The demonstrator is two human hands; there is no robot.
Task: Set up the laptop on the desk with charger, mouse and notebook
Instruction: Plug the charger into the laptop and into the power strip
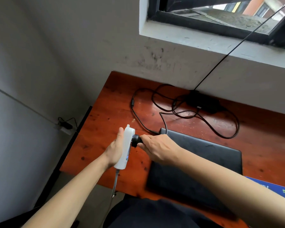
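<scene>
A closed black laptop (201, 163) lies on the red-brown wooden desk (105, 129). My left hand (114, 150) grips a white power strip (126, 145) held upright above the desk's left part. My right hand (156, 148) holds the black charger plug (136, 140), pressed against the strip's face. The charger brick (202, 101) sits at the back by the wall, its black cable (220, 127) looping over the desk and running to the laptop's back left corner. A blue notebook (276, 188) shows at the right edge. No mouse is in view.
The grey cord (114, 183) of the power strip hangs off the desk's front edge. A thin black wire (237, 45) runs from the window down to the desk. A wall socket with a black plug (65, 125) sits low on the left wall.
</scene>
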